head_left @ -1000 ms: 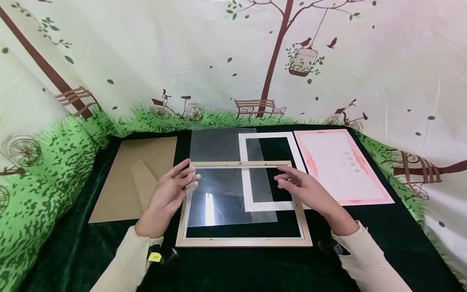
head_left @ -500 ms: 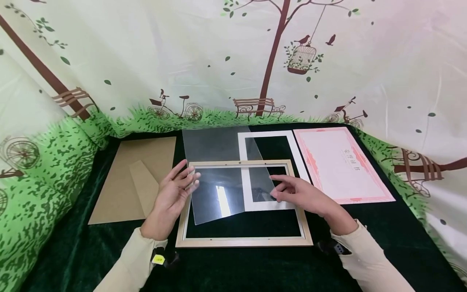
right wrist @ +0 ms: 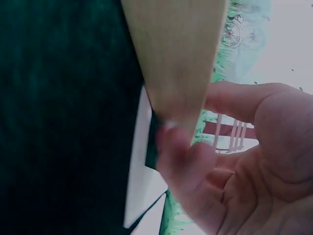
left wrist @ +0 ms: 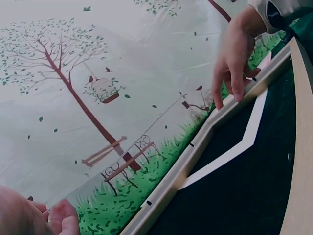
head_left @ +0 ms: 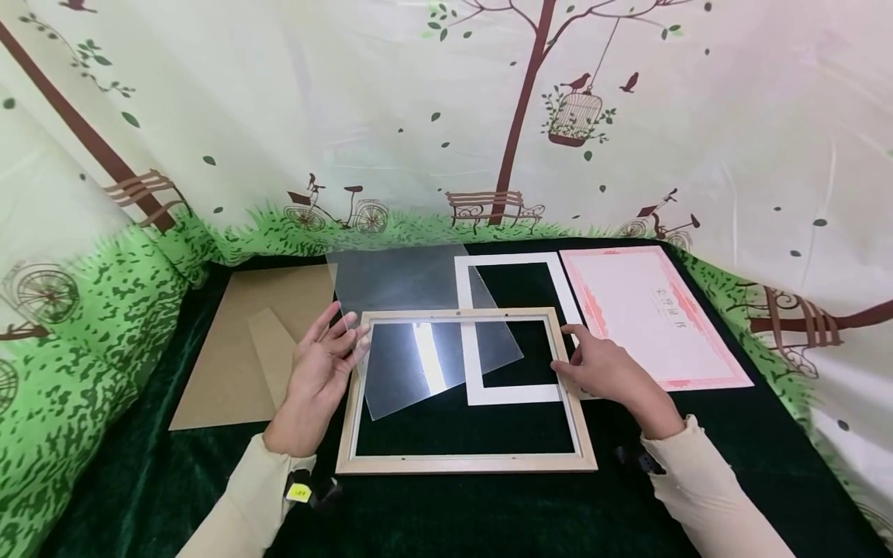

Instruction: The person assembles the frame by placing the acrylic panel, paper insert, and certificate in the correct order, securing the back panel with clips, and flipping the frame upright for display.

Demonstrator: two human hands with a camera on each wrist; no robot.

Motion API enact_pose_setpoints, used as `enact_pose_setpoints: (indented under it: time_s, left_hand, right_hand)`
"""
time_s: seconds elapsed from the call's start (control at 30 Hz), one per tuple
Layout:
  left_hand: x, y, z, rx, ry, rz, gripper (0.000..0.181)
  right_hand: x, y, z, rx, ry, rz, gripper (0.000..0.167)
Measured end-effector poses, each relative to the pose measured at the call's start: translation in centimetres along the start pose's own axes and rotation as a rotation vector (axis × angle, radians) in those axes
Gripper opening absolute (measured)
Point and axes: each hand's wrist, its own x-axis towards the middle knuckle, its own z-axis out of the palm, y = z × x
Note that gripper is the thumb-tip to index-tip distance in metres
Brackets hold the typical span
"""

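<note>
A light wooden picture frame (head_left: 466, 464) is in the middle of the head view, nearest the person. My right hand (head_left: 607, 373) pinches its right side rail, with thumb and fingers on either side of the wood (right wrist: 178, 54) in the right wrist view. My left hand (head_left: 319, 380), palm up, holds a clear sheet (head_left: 412, 283) by its left edge. Tilted, the sheet overlaps the far part of the frame in view. Beyond the frame lies a white mat (head_left: 519, 395) with a rectangular opening, partly behind the sheet.
A brown backing board (head_left: 230, 349) with a stand flap lies at the left. To the right is a pink-bordered paper (head_left: 628, 310) with printed characters. Dark green cloth (head_left: 446, 515) covers the table. A printed curtain (head_left: 349, 101) hangs behind.
The clear sheet has swung leftward and its near right corner has risen. My right hand has left the sheet's right side and taken the frame's right rail.
</note>
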Motion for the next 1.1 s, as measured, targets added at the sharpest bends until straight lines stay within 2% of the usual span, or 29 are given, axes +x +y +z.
enact_pose_setpoints:
  time_s: [0.17,0.53,0.77,0.87,1.1]
  left_hand:
    - [0.0,-0.1,0.0,-0.010,-0.003,0.005,0.064]
    - [-0.9,-1.0,0.8,0.037,-0.011,-0.016,0.067]
    - [-1.5,-2.3,1.1,0.024,0.002,-0.053,0.066]
    - [-1.6,-2.8,1.3,0.017,0.007,-0.062,0.065]
    - [-1.7,-3.6,1.5,0.027,0.002,-0.043,0.068]
  right_hand:
    - [0.3,0.2,0.4,0.079,-0.001,-0.039,0.073]
    - [0.6,0.3,0.5,0.083,0.046,-0.040,0.070]
    - [0.1,-0.3,0.5,0.046,0.202,-0.109,0.052]
    - [-0.3,-0.8,0.2,0.139,0.188,-0.155,0.054]
    - [-0.6,-1.4,0.0,0.455,0.024,-0.200,0.050]
